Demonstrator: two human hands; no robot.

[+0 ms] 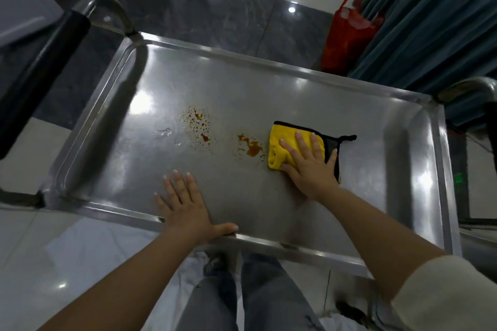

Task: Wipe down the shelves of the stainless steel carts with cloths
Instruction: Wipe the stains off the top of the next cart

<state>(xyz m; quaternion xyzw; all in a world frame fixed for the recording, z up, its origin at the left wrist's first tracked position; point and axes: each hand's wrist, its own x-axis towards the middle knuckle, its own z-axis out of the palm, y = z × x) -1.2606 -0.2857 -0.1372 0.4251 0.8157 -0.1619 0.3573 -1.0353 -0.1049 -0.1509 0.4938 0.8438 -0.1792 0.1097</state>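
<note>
Jeans-clad legs (228,301) stand at 6 o'clock below the cart's top shelf (269,83). Right hand (309,164) presses flat, fingers straight, on one folded yellow cloth (279,148) at 3 o'clock of shelf centre. Left hand (185,207) lies open on steel at 6 o'clock, thumb over the near rim. Two orange-brown spill patches (250,146) sit unwiped at the cloth's 9 o'clock; wiping looks barely begun. One red bag (347,35) at 1 o'clock.

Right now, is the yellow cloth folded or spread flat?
Folded: the yellow cloth shows a doubled, rolled edge at its left, under the right hand.
</note>
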